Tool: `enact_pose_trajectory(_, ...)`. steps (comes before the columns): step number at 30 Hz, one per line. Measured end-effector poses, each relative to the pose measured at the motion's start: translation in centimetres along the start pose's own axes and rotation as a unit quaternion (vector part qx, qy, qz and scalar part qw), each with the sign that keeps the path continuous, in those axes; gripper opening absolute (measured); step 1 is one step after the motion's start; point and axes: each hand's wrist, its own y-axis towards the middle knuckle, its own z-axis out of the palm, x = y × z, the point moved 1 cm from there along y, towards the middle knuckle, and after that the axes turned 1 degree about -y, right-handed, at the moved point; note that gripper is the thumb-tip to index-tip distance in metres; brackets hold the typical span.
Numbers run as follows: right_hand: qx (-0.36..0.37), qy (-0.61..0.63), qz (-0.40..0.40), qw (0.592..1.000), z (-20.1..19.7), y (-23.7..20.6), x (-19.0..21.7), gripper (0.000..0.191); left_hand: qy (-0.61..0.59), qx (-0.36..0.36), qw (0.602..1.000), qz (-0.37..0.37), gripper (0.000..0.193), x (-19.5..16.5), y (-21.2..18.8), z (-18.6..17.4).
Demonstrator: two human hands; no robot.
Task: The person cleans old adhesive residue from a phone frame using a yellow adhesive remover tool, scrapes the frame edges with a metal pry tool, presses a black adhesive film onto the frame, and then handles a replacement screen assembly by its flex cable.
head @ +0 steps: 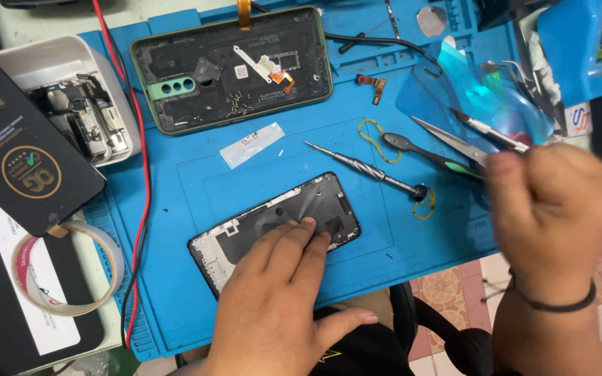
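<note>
My left hand [280, 278] presses flat on a black phone frame [329, 202] that lies slanted in the middle of the blue work mat [196, 181]; its fingertips rest on the frame's inner side. My right hand [552, 209] is blurred at the right edge of the mat, fingers curled in a fist. Its thumb is beside a thin metal blade tool [489, 129] and black-handled tweezers [440, 157]. Whether it grips either one is unclear. A precision screwdriver [367, 167] lies between the two hands.
A phone back cover [231, 69] with loose parts lies at the mat's far side. A white tray of parts [15, 59], a dark box [22, 153] and a tape roll [67, 268] sit on the left. Red and black wires [141, 174] run along the mat's left edge. Blue film [468, 90] lies at the right.
</note>
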Motion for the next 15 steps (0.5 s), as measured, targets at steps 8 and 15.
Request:
enact_pose_trajectory(8,0.131,0.116,-0.117,0.978,0.6,3.7,6.5,0.016,0.028,-0.031,0.999,-0.003,0.083,-0.2,0.1,0.6)
enact_pose_trajectory(15,0.193,0.092,-0.257,0.942,2.7,5.3,8.3,0.031,0.029,-0.04,0.999,0.016,0.082,0.9,0.0,1.5)
